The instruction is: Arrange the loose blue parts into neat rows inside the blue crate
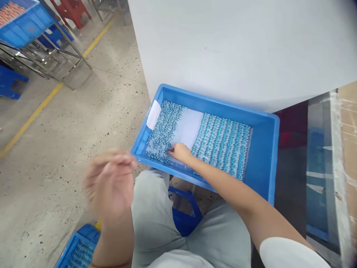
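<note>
In front of my knees sits a blue plastic tray (240,106). Its right part carries small teal pieces (223,145) in neat rows on a white sheet (191,124). More teal pieces (167,123) lie in a looser cluster at the left, with a bare strip of sheet between the two groups. My right hand (181,152) reaches into the tray, fingertips pinched at the edge of the loose cluster on a small teal piece, mostly covered by the fingers. Raised left of the tray, my left hand (111,182) is smeared by motion; its fingers look partly curled, and whatever they hold cannot be made out.
A white paper label (154,114) hangs on the tray's left rim. Behind rises a white panel (237,48). A blue stool (185,219) is between my legs. Another blue tray (75,245) with teal pieces sits low left. A blue crate (28,26) rests on a metal stand.
</note>
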`<action>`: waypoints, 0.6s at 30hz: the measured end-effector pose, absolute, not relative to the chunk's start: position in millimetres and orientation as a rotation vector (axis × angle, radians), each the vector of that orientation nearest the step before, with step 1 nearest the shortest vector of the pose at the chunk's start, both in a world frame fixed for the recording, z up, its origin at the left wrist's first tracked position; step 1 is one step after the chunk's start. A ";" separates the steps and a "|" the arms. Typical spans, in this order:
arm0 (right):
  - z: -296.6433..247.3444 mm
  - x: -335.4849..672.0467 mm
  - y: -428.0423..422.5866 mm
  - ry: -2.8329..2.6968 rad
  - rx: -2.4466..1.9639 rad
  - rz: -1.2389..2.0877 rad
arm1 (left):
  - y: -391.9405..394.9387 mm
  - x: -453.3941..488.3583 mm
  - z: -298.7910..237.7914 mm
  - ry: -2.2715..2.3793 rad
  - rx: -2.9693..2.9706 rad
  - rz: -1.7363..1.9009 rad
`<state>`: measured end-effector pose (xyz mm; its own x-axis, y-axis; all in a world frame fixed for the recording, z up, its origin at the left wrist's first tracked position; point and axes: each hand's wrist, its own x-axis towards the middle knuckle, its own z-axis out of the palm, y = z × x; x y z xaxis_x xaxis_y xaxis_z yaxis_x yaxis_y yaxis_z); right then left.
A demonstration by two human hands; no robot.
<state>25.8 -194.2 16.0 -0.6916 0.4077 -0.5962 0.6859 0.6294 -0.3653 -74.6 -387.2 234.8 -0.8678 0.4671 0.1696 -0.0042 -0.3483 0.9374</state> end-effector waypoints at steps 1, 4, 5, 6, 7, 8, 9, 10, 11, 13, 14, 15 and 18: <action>11.5 22.1 -194.9 2.379 0.847 -0.794 | -372.6 -77.0 216.2 1.692 0.573 2.201; 5.5 16.8 -191.6 2.357 0.811 -0.743 | -351.9 -84.6 162.3 1.958 0.576 1.711; 4.9 16.7 -189.9 2.353 0.794 -0.725 | -350.3 -87.0 147.7 2.004 0.617 1.574; 4.9 17.3 -188.2 2.349 0.775 -0.707 | -349.5 -88.9 135.6 2.047 0.675 1.449; 5.3 18.3 -186.8 2.345 0.753 -0.690 | -348.8 -90.1 126.0 2.081 0.744 1.332; 6.3 19.7 -185.6 2.342 0.728 -0.673 | -347.7 -90.6 118.7 2.106 0.815 1.227; 7.9 21.4 -184.3 2.339 0.699 -0.660 | -345.8 -90.1 113.3 2.117 0.883 1.132; 10.4 23.4 -182.9 2.334 0.664 -0.654 | -343.2 -88.8 109.3 2.111 0.941 1.052; 13.6 26.0 -181.0 2.329 0.623 -0.656 | -340.1 -86.8 106.4 2.094 0.983 0.989; 22.5 34.1 -176.0 2.318 0.538 -0.678 | -333.6 -81.3 101.9 2.046 1.031 0.899; 27.7 40.1 -173.3 2.313 0.505 -0.691 | -330.4 -78.2 99.8 2.024 1.050 0.859; 33.3 47.8 -171.0 2.312 0.484 -0.699 | -327.4 -75.1 97.8 2.004 1.076 0.817; 47.7 78.7 -169.9 2.302 0.486 -0.652 | -318.1 -65.7 91.0 1.935 1.201 0.639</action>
<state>78.7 -169.9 47.7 -0.6951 0.1591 -0.7011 0.5031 0.8043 -0.3163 -65.7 -318.1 91.0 -0.2715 0.9010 -0.3382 0.5226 0.4331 0.7343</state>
